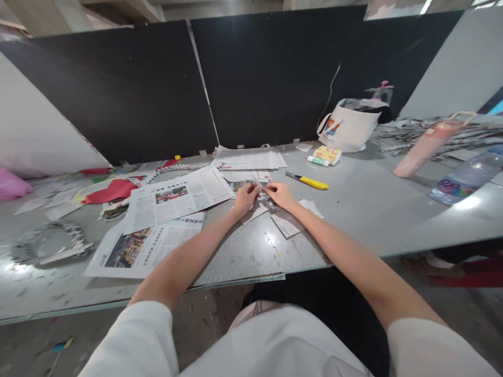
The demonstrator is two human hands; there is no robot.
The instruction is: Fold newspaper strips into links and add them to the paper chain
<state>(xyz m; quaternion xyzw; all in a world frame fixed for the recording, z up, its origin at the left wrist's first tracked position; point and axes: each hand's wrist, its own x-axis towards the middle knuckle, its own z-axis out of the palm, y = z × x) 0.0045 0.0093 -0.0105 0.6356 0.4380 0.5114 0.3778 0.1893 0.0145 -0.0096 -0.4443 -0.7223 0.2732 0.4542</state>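
Observation:
Both my hands meet over the middle of the grey table (353, 209). My left hand (245, 198) and my right hand (278, 193) are closed in a pinch on a small strip of newspaper (262, 189) held between them. Cut newspaper pieces (288, 222) lie under and beside my hands. Two open newspaper sheets (176, 199) lie to the left of my left hand. A yellow utility knife (308, 181) rests just beyond my right hand.
A stack of newspapers (249, 158) lies at the back. A white tote bag (348, 128), a glue stick (317, 161), a pink bottle (424, 146) and a clear water bottle (466, 180) stand to the right. Red paper (110, 191) and paper scraps cover the left.

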